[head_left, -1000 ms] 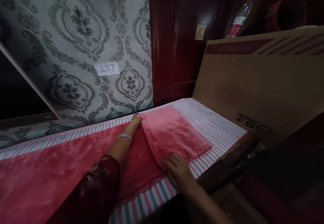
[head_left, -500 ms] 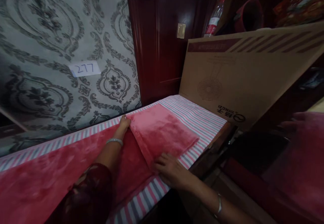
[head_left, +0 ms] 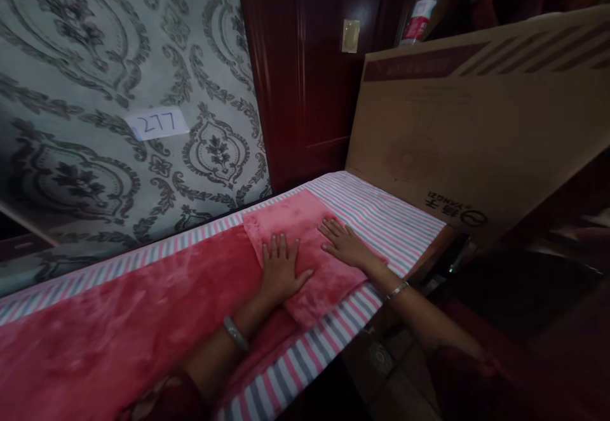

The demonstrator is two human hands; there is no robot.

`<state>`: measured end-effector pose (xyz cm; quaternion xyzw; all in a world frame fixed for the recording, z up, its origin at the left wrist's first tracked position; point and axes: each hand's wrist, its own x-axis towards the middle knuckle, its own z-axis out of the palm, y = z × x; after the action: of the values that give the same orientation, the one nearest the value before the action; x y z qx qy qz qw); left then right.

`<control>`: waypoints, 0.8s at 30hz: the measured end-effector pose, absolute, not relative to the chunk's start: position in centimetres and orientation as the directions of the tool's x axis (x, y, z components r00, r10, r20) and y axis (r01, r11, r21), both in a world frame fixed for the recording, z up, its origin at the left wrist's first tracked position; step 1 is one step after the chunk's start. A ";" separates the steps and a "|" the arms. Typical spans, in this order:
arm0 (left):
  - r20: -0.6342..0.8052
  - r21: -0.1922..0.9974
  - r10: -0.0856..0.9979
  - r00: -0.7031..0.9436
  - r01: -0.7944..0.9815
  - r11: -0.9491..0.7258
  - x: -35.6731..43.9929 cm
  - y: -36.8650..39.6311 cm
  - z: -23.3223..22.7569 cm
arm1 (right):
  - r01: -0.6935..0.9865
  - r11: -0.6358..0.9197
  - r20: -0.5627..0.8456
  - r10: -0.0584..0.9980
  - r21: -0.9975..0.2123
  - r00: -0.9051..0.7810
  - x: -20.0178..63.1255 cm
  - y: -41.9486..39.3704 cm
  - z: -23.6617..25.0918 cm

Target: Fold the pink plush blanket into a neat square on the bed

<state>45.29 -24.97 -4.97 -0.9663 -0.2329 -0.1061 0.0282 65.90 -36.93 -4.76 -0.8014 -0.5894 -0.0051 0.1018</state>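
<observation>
A long red plush cloth (head_left: 157, 294) lies on a striped sheet (head_left: 376, 205), its far end folded back into a lighter pink flap (head_left: 309, 218). Flat on the near-left part of that flap rests my left hand (head_left: 282, 272), fingers spread, a bangle at the wrist. My right hand (head_left: 345, 243) is further along the same flap, palm down with its fingers stretched out. Neither hand grips the cloth. Beneath the palms the fabric is hidden.
A big cardboard box (head_left: 429, 122) stands at the far end, with a plastic bottle (head_left: 422, 18) behind its top edge. Patterned wallpaper (head_left: 210, 148) with a paper marked 277 (head_left: 159, 122) runs along the left, beside a dark red door panel (head_left: 314, 78). Tiled floor (head_left: 381, 357) shows lower right.
Both hands have left the edges of the folded flap and now lie flat on top of it. The right hand has moved up and away from me; the view has shifted slightly.
</observation>
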 end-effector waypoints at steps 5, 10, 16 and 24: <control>0.275 -0.003 0.440 0.855 0.459 -0.889 45.0 -25.2 -5.9 | 0.947 -0.265 0.159 0.942 -0.182 0.295 66.7 -37.4 -6.5; 0.166 0.121 0.469 0.867 0.454 -0.883 45.2 -24.4 -3.8 | 0.925 -0.348 0.076 0.929 -0.152 0.362 65.3 -37.1 -4.5; 0.213 0.093 0.529 0.821 0.522 -0.848 46.9 -17.8 0.7 | 0.983 -0.072 0.162 0.982 -0.166 0.099 56.8 -37.1 -3.0; 0.070 0.059 0.670 0.739 0.667 -0.743 47.3 -12.7 -3.3 | 0.947 0.089 0.101 0.993 -0.307 -0.061 53.0 -38.1 -5.1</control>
<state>47.32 -12.72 -3.29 -0.9325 -0.3584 -0.0432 -0.0152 53.03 -38.06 -5.09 -0.6702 -0.7239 0.0795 0.1433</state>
